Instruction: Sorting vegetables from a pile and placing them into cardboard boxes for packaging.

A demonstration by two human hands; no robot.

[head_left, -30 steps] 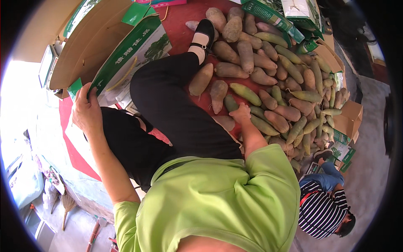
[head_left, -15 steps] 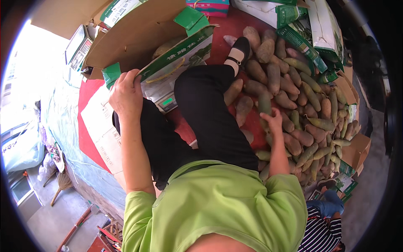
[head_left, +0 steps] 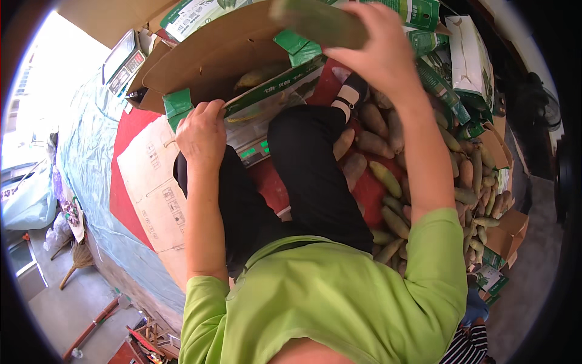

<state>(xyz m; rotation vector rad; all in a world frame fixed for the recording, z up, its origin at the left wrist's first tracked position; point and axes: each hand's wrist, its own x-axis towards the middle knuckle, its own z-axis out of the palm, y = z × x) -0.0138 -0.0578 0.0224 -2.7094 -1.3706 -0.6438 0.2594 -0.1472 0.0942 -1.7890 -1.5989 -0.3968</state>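
Observation:
My right hand (head_left: 382,51) is raised at the top, its fingers wrapped round a thick green radish (head_left: 318,23). That radish is smeared by motion and hangs over the far right corner of an open cardboard carton (head_left: 206,45). My left hand (head_left: 203,136) grips the near rim of this carton beside a green corner flap, fingers over the edge. At least one radish (head_left: 257,77) lies inside; the rest of the inside is hidden. A scale (head_left: 254,151) with a lit green display shows below the carton's near wall. Right of my legs lies a large pile of radishes (head_left: 385,176).
A flattened cardboard sheet (head_left: 151,182) lies left on a red cloth (head_left: 127,145). Behind the carton's left end stands a device with a keypad (head_left: 127,67). White and green cartons (head_left: 470,60) crowd the back right. A person in a striped top (head_left: 467,346) is at lower right.
My right hand has lifted a radish from the pile and carried it up and left to the carton. My left hand still holds the carton rim.

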